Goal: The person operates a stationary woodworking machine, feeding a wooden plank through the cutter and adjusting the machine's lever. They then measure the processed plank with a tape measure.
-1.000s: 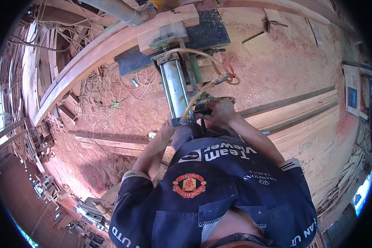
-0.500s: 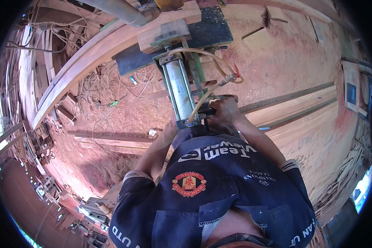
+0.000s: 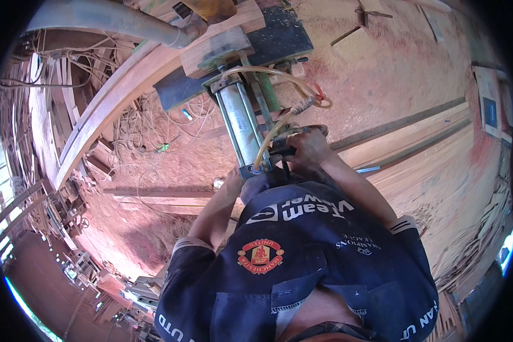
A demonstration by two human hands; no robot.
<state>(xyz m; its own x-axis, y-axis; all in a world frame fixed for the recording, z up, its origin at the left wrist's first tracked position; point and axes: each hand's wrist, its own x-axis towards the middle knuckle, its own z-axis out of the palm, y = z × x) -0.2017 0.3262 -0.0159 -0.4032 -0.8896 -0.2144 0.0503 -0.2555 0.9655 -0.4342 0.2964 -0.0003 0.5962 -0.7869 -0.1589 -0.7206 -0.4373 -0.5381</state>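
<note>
A silvery pneumatic cylinder with tie rods stretches away from my waist, and a yellowish air hose loops along its right side. My right hand is closed beside the near end of the cylinder, at dark metal parts with a rounded rim; its fingertips are mostly hidden. At the left of the cylinder's near end is my left hand, its fingers hidden behind the machine. Beyond the cylinder, a wooden block lies against a long curved wooden piece on a dark machine table.
A grey duct pipe crosses the far left. Tangled hoses lie on the sawdust-covered floor. Long planks rest at the right, and stacked timber lines the left. A beam lies on the floor at the left.
The view has shifted slightly, so the machine and curved wood sit a little differently in it. Both hands keep their places at the machine.
</note>
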